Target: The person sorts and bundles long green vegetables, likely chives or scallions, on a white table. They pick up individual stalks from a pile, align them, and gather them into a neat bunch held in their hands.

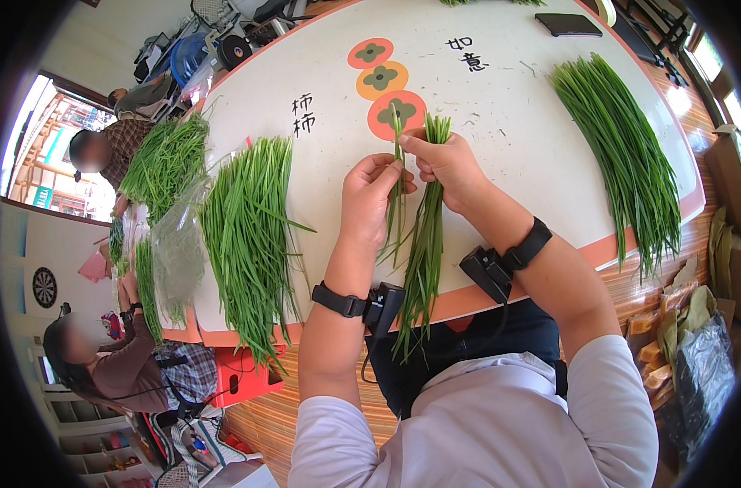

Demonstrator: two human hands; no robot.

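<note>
My right hand (444,163) is closed around a bundle of long green leaves that look like garlic chives (427,244), its cut ends pointing up and its tips hanging past the table's near edge. Beside it, my left hand (379,183) pinches a few thin chive stalks (397,207) between thumb and fingers. The right thumb and forefinger touch the tops of these stalks. A wide pile of chives (248,238) lies to the left of my hands, and another neatly aligned pile (620,152) lies at the right side of the table.
The white table (334,244) has an orange rim and printed fruit pictures. A black phone-like device (568,25) rests at the far right. Clear plastic (178,250) and loose greens (166,165) lie at the left, where other people sit. A red crate (245,375) stands below.
</note>
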